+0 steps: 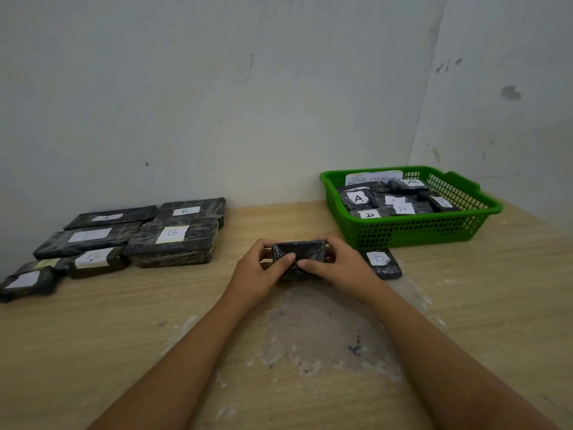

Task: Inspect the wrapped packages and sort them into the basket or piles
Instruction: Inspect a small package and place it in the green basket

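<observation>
Small wrapped package (298,257) at centre frame, gripped at either end by left hand (259,268) and right hand (338,266), thumbs pressed on top — no label visible on the upturned face. Risk of missorting: letter unseen, green basket (403,234) at upper right, piles (124,234) at left. Slick wrap — possible slip onto bench (310,352).

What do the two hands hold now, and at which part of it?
Both hold one small black wrapped package. The left hand grips its left end, the right hand its right end, thumbs on the near face.
</observation>
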Demonstrator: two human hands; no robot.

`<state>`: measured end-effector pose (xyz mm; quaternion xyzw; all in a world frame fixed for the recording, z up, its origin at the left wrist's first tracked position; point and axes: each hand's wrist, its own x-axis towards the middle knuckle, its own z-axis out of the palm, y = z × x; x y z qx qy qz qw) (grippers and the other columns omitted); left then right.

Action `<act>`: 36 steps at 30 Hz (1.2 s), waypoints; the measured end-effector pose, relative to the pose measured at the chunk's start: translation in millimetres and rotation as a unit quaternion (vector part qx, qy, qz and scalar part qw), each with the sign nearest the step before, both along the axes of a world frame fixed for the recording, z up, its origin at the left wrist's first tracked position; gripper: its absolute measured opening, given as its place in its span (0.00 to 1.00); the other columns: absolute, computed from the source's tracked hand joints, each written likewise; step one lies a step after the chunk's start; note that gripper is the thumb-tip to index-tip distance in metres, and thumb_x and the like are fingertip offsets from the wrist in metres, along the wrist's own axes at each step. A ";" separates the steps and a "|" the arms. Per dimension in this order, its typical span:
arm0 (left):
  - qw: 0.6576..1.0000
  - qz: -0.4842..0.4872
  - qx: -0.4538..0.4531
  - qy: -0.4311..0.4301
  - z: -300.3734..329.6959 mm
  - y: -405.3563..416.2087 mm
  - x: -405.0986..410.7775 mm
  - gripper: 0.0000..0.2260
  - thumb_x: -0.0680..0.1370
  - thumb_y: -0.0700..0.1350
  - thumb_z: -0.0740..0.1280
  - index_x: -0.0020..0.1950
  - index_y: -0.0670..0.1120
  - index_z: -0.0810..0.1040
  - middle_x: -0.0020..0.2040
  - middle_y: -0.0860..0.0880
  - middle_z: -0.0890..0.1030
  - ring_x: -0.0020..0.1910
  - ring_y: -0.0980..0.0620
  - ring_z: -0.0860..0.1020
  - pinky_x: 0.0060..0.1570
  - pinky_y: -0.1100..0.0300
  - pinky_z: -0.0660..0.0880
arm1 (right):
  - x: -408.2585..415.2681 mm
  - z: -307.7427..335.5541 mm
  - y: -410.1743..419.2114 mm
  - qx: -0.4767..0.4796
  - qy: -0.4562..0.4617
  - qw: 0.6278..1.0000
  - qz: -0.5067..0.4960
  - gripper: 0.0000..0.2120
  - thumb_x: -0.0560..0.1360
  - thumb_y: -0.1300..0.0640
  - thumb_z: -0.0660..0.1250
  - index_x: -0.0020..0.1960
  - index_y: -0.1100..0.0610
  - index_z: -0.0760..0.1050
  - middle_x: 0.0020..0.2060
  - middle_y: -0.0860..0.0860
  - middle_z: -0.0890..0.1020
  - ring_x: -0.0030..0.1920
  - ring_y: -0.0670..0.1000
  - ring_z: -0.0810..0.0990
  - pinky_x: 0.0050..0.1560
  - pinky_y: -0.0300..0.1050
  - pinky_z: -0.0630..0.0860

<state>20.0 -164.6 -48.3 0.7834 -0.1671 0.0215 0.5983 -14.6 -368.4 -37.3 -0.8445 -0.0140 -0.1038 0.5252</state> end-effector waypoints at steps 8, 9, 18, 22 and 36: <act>0.998 -0.049 -0.014 0.034 -0.1 2.0 2.1 0.12 0.78 0.53 0.74 0.60 0.56 0.79 0.55 0.54 0.85 0.53 0.55 0.84 0.50 0.54 0.82 | 4.8 -3.1 2.7 0.045 0.011 0.999 -0.023 0.17 0.68 0.48 0.81 0.52 0.48 0.80 0.46 0.52 0.87 0.48 0.51 0.86 0.54 0.58 0.83; 0.998 -0.048 -0.010 0.035 -1.0 2.5 3.1 0.12 0.78 0.52 0.74 0.60 0.56 0.79 0.55 0.54 0.85 0.53 0.54 0.84 0.51 0.54 0.82 | 4.4 -3.1 2.8 0.050 0.014 0.998 -0.024 0.17 0.68 0.48 0.81 0.52 0.49 0.80 0.46 0.52 0.87 0.48 0.51 0.86 0.54 0.57 0.83; 0.999 -0.004 -0.005 0.036 -0.9 -0.8 6.8 0.10 0.79 0.47 0.73 0.59 0.52 0.80 0.51 0.49 0.85 0.46 0.51 0.85 0.40 0.59 0.79 | 2.7 -0.6 3.4 0.039 0.020 0.999 0.016 0.13 0.77 0.51 0.74 0.61 0.51 0.80 0.52 0.47 0.85 0.47 0.47 0.84 0.40 0.39 0.76; 0.998 -0.032 -0.019 0.058 4.2 1.1 3.1 0.12 0.78 0.50 0.74 0.60 0.55 0.81 0.54 0.51 0.86 0.48 0.55 0.85 0.42 0.62 0.79 | 3.2 -0.8 3.0 0.046 0.003 0.999 0.005 0.08 0.77 0.56 0.73 0.55 0.46 0.79 0.49 0.46 0.84 0.42 0.47 0.83 0.37 0.40 0.76; 0.999 -0.024 -0.017 0.020 2.5 2.6 0.8 0.18 0.79 0.48 0.74 0.68 0.52 0.80 0.61 0.54 0.83 0.47 0.55 0.86 0.44 0.57 0.83 | -0.3 -2.2 2.9 0.053 0.012 0.998 0.015 0.28 0.72 0.45 0.78 0.69 0.45 0.73 0.62 0.42 0.79 0.58 0.46 0.80 0.54 0.47 0.79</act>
